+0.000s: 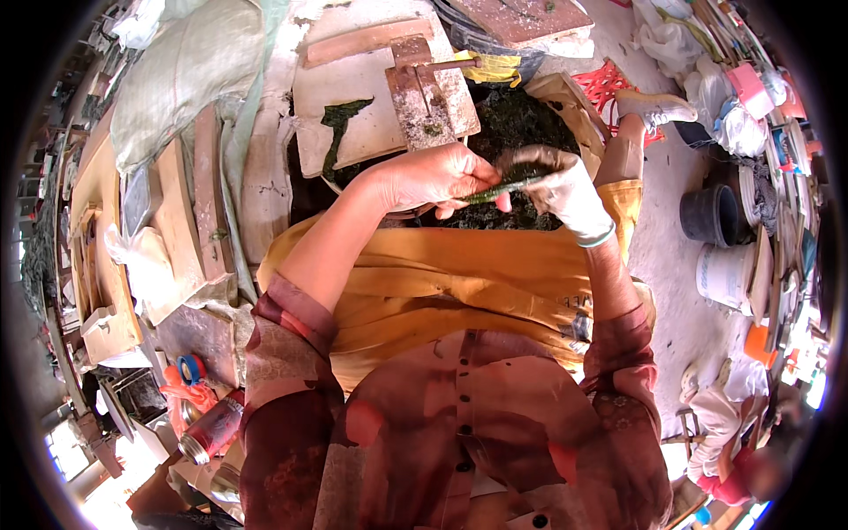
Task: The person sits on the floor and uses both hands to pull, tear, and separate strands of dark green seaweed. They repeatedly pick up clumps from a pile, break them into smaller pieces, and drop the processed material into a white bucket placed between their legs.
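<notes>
A strip of dark green, wet-looking seaweed [493, 192] runs between my two hands above my lap. Bare, my left hand [434, 175] pinches its left end with bent fingers. My right hand [570, 192], in a pale, stained glove, grips the other end. Just beneath and beyond them lies a heap of dark seaweed [523, 126]. Past my left hand is a pale board [358, 86] bearing a wooden block [421, 99] with a rusty metal rod through it. Another limp seaweed piece [338, 132] drapes over the board's near edge.
Wooden planks [175, 218] and a woven sack [192, 86] crowd the left. A red flask [212, 427] lies at lower left. On the right are a black bucket [709, 215], a white bucket [725, 278] and plastic bags. Another person [722, 430] sits at lower right.
</notes>
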`<state>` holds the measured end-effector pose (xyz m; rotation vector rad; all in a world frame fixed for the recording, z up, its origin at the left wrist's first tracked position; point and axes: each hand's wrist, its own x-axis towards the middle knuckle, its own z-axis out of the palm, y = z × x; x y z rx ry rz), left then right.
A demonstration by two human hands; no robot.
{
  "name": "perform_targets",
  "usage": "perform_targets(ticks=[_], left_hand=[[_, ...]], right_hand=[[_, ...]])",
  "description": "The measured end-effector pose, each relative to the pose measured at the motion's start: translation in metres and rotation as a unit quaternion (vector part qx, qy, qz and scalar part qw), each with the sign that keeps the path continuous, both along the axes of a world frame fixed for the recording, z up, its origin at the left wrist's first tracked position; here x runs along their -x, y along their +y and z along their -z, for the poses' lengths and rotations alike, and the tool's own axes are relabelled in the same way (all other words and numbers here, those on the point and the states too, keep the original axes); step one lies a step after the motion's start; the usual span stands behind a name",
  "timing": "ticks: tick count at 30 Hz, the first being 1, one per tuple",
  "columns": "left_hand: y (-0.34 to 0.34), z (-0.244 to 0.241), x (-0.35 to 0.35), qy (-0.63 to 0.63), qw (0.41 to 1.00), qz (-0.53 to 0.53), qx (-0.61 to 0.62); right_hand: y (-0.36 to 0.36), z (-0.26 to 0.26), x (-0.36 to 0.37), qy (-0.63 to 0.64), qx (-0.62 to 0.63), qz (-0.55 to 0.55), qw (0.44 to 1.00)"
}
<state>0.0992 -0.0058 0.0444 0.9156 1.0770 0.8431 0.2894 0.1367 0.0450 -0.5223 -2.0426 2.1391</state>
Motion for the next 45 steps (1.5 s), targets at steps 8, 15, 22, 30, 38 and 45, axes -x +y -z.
perform_targets(ticks=[8, 15, 22, 30, 38, 45], left_hand=[[-0.003, 0.008, -0.004, -0.078, 0.993, -0.012, -0.084], [0.001, 0.006, -0.021, 0.383, 0.802, -0.149, -0.433], [0.001, -0.005, -0.015, 0.486, 0.676, -0.189, -0.521], [0.001, -0.002, -0.011, 0.578, 0.604, -0.269, -0.479], [0.008, 0.005, -0.014, 0.524, 0.735, -0.282, -0.324], [0.015, 0.02, -0.02, 0.516, 0.715, -0.322, -0.347]], right_hand=[[-0.018, 0.01, -0.002, 0.014, 0.206, 0.061, 0.977], [-0.046, 0.044, -0.006, 0.037, 0.254, -0.14, 0.956], [-0.052, 0.053, 0.009, 0.051, 0.671, -0.056, 0.737], [-0.048, 0.014, 0.034, -0.053, 0.177, 0.167, 0.968], [-0.04, 0.014, 0.031, -0.008, -0.048, 0.246, 0.968], [-0.022, 0.021, 0.037, 0.031, -0.315, 0.121, 0.941]])
